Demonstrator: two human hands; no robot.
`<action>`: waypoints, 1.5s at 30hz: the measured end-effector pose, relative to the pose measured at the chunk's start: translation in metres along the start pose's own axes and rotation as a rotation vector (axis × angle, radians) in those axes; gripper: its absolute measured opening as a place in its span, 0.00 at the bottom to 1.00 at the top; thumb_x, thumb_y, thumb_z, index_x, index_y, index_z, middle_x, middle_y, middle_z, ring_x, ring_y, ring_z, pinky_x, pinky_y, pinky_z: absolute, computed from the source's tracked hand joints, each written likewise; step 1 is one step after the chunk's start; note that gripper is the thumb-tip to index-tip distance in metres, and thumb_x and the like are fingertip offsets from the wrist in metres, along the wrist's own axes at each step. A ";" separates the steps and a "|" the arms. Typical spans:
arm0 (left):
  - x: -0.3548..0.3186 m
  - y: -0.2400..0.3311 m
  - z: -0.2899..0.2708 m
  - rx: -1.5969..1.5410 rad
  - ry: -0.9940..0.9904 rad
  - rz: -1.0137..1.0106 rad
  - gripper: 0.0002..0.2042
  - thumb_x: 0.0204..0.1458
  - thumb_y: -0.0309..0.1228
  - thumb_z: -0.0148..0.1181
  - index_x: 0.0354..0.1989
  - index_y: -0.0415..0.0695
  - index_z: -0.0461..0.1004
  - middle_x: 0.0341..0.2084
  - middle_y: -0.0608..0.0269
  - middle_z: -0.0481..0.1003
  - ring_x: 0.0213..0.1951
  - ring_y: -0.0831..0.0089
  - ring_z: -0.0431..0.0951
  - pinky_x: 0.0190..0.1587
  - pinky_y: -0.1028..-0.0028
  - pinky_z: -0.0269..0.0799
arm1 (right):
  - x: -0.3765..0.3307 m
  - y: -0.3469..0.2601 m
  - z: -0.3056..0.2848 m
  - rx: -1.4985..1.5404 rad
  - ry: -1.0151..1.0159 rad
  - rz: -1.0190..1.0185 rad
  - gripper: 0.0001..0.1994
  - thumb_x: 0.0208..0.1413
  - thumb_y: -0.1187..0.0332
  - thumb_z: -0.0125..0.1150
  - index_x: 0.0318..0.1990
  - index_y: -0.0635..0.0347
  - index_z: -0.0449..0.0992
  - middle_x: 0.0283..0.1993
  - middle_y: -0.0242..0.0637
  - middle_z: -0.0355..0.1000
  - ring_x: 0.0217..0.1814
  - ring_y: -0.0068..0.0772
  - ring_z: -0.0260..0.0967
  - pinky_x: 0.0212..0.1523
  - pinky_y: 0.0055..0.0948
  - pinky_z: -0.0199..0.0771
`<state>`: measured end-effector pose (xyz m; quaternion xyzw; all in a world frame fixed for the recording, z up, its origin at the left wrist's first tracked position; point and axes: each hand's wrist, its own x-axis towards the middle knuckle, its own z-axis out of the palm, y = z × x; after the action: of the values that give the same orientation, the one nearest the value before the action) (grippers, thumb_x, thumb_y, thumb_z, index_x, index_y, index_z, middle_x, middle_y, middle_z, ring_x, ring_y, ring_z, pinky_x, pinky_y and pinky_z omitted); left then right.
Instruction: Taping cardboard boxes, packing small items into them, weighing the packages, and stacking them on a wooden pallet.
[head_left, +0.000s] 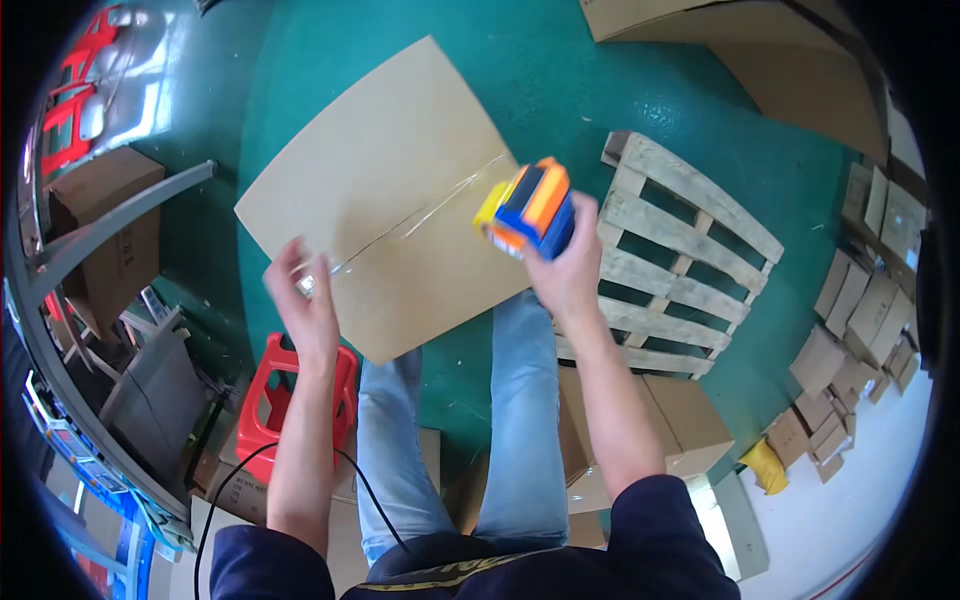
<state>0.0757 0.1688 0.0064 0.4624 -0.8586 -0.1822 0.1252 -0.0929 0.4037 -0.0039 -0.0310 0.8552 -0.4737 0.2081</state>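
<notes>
Tape (pixel 420 222) runs slantwise along the cardboard box (pixel 380 190) seam. Right hand (pixel 565 270), raised, grips the tape dispenser (pixel 527 208); left hand (pixel 305 290) pinches the tape's lower end.

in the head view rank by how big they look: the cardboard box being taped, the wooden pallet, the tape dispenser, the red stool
1. cardboard box, though it sits nearer the camera
2. wooden pallet
3. red stool, partly hidden behind the left forearm
4. tape dispenser, held in the right hand

One cardboard box (pixel 385 200), one tape dispenser (pixel 528 208), one pallet (pixel 675 255), one red stool (pixel 268 400).
</notes>
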 end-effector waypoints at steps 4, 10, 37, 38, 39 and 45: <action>0.025 0.155 -0.005 -0.746 -0.974 -0.224 0.25 0.66 0.48 0.40 0.43 0.36 0.75 0.36 0.59 0.75 0.37 0.72 0.72 0.45 0.72 0.69 | -0.033 0.001 -0.047 -0.091 0.017 -0.170 0.30 0.37 0.78 0.70 0.51 0.62 0.62 0.43 0.50 0.71 0.43 0.50 0.73 0.45 0.37 0.73; 0.014 0.245 0.008 -0.438 -1.285 -0.096 0.26 0.65 0.50 0.42 0.39 0.37 0.76 0.30 0.63 0.75 0.31 0.76 0.72 0.37 0.73 0.70 | -0.018 0.009 -0.089 -0.042 0.094 -0.330 0.33 0.31 0.75 0.74 0.49 0.61 0.63 0.40 0.47 0.70 0.40 0.52 0.70 0.40 0.42 0.71; 0.069 0.243 -0.095 -0.840 -1.694 -0.490 0.10 0.59 0.23 0.56 0.49 0.37 0.74 0.33 0.67 0.74 0.34 0.82 0.74 0.39 0.80 0.73 | -0.029 -0.042 -0.076 0.060 0.261 -0.812 0.27 0.39 0.73 0.74 0.44 0.58 0.62 0.36 0.38 0.68 0.35 0.38 0.68 0.37 0.38 0.72; 0.067 0.242 -0.092 -0.840 -1.697 -0.516 0.10 0.59 0.23 0.56 0.49 0.37 0.74 0.33 0.67 0.74 0.34 0.82 0.74 0.39 0.80 0.73 | -0.026 -0.040 -0.083 0.046 0.216 -0.828 0.27 0.39 0.72 0.74 0.44 0.58 0.62 0.36 0.38 0.68 0.35 0.38 0.67 0.38 0.38 0.72; 0.067 0.242 -0.087 -0.827 -1.718 -0.466 0.10 0.59 0.22 0.56 0.49 0.37 0.75 0.33 0.67 0.73 0.35 0.82 0.75 0.40 0.80 0.73 | -0.018 -0.038 -0.088 0.041 0.173 -0.855 0.27 0.38 0.72 0.74 0.45 0.59 0.63 0.36 0.37 0.68 0.35 0.38 0.67 0.38 0.38 0.72; 0.069 0.246 -0.057 -0.665 -1.523 -0.264 0.10 0.60 0.22 0.53 0.48 0.37 0.75 0.33 0.66 0.74 0.34 0.81 0.74 0.41 0.78 0.73 | 0.007 -0.034 -0.117 -0.043 -0.008 -0.787 0.29 0.36 0.74 0.73 0.47 0.59 0.63 0.36 0.40 0.68 0.34 0.42 0.67 0.38 0.40 0.71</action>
<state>-0.1239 0.2241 0.1666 0.2490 -0.5489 -0.7012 -0.3808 -0.1492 0.4764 0.0765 -0.3628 0.7869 -0.4989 0.0131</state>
